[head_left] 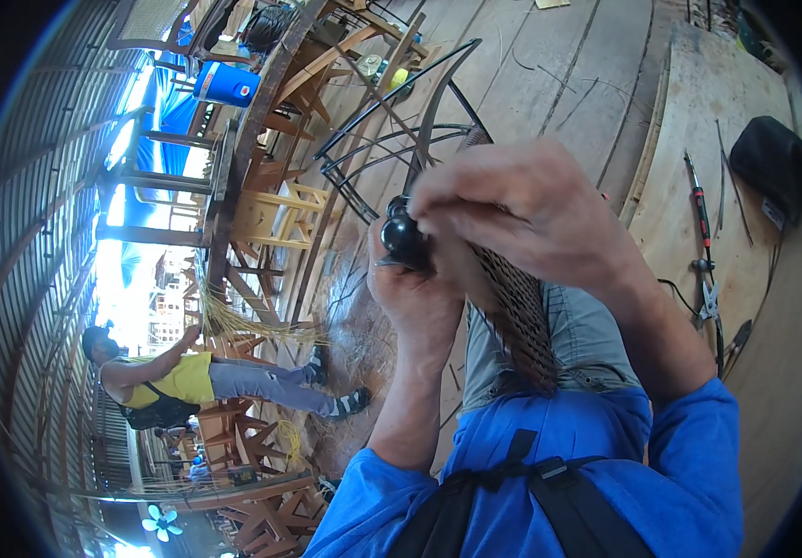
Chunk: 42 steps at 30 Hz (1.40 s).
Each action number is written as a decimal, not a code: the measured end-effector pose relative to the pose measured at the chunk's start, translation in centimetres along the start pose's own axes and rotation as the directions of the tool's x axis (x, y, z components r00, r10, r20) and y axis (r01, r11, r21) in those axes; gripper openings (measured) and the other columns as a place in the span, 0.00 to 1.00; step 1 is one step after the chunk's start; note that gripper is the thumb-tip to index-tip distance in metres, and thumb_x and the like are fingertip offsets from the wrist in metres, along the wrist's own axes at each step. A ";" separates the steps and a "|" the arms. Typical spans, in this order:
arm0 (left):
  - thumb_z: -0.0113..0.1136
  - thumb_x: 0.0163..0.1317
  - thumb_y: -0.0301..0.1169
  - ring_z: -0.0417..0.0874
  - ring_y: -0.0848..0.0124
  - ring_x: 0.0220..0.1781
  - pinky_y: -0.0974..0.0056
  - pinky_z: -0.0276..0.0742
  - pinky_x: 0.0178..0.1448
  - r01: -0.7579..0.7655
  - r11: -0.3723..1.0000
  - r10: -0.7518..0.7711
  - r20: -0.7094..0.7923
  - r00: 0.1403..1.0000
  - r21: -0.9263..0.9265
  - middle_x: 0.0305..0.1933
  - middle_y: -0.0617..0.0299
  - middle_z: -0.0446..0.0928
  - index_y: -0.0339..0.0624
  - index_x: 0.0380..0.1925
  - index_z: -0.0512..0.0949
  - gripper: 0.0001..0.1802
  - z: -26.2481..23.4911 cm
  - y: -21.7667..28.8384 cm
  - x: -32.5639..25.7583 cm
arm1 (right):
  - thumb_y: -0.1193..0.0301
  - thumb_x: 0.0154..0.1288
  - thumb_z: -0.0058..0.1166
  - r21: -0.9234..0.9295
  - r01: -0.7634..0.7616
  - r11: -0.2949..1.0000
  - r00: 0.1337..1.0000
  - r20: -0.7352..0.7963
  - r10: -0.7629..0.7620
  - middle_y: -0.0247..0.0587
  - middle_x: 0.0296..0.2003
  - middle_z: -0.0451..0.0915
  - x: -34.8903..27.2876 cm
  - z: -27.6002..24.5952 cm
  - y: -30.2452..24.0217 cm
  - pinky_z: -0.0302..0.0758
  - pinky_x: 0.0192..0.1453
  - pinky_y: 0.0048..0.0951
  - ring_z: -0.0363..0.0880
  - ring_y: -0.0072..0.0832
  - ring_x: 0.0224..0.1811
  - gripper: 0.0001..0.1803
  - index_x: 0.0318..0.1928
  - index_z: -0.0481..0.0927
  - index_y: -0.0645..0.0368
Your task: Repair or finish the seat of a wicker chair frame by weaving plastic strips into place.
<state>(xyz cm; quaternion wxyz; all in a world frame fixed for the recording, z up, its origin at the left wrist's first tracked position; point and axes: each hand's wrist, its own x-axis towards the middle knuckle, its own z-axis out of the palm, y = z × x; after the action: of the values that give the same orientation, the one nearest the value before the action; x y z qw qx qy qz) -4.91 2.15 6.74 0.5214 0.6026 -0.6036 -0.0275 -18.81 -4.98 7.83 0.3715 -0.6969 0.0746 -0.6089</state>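
My left hand (417, 302) is closed around a glossy black piece with a rounded end (404, 242); whether this belongs to the metal frame cannot be made out. Just above and to its right, my right hand (531, 209) has its thumb and fingers pressed together, and what they pinch is hidden. A dark brown woven panel (512, 316) slants from beneath my hands to my lap. Beyond the hands, a black metal frame (373, 163) of thin curved bars rests over the floor boards.
At right, a pale board (698, 102) bears a red-and-black handled tool (701, 209), pliers (709, 299), a black pouch (773, 163) and thin dark strips. On the left a person (182, 377) in yellow holds long straw-coloured strands (243, 321). Wooden furniture and a blue cooler (226, 85) stand farther off.
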 end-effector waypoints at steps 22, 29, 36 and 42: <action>0.53 0.60 0.20 0.74 0.72 0.40 0.71 0.69 0.42 -0.179 0.983 0.180 0.018 0.984 -0.024 0.40 0.58 0.71 0.35 0.42 0.70 0.10 -1.0 -4.7 0.3 | 0.75 0.64 0.51 0.608 -0.600 0.520 0.690 0.064 0.721 0.32 0.33 0.77 -11.6 1.9 3.5 0.72 0.42 0.19 0.74 0.17 0.36 0.08 0.40 0.77 0.66; 0.52 0.56 0.17 0.77 0.73 0.40 0.73 0.71 0.43 -0.199 0.976 0.200 0.004 0.980 0.089 0.39 0.57 0.76 0.32 0.38 0.73 0.09 -1.0 -3.3 1.0 | 0.75 0.64 0.51 0.583 -0.614 0.532 0.694 0.078 0.716 0.32 0.33 0.78 -11.5 2.1 3.9 0.72 0.41 0.18 0.74 0.16 0.35 0.08 0.41 0.77 0.65; 0.49 0.67 0.30 0.74 0.79 0.32 0.73 0.69 0.37 -0.018 0.996 0.023 0.063 0.998 -0.085 0.29 0.64 0.75 0.33 0.32 0.75 0.11 -1.0 -1.9 1.4 | 0.76 0.65 0.49 0.557 -0.609 0.565 0.723 0.095 0.684 0.32 0.34 0.78 -10.6 1.7 3.3 0.73 0.40 0.17 0.75 0.16 0.35 0.08 0.42 0.77 0.65; 0.51 0.68 0.40 0.71 0.81 0.27 0.74 0.67 0.33 0.124 0.960 -0.094 0.127 0.987 -0.252 0.24 0.68 0.74 0.33 0.31 0.75 0.18 -1.1 -1.9 1.8 | 0.76 0.65 0.50 0.540 -0.549 0.638 0.763 0.012 0.647 0.34 0.35 0.79 -9.3 1.6 2.0 0.73 0.40 0.19 0.76 0.18 0.36 0.09 0.44 0.77 0.65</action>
<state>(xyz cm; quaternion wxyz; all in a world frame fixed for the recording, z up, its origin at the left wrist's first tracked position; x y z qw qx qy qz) -2.38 0.88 7.07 0.5581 0.5591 -0.5893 -0.1690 -18.98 -0.51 -0.76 0.7153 -0.4479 0.1706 -0.5085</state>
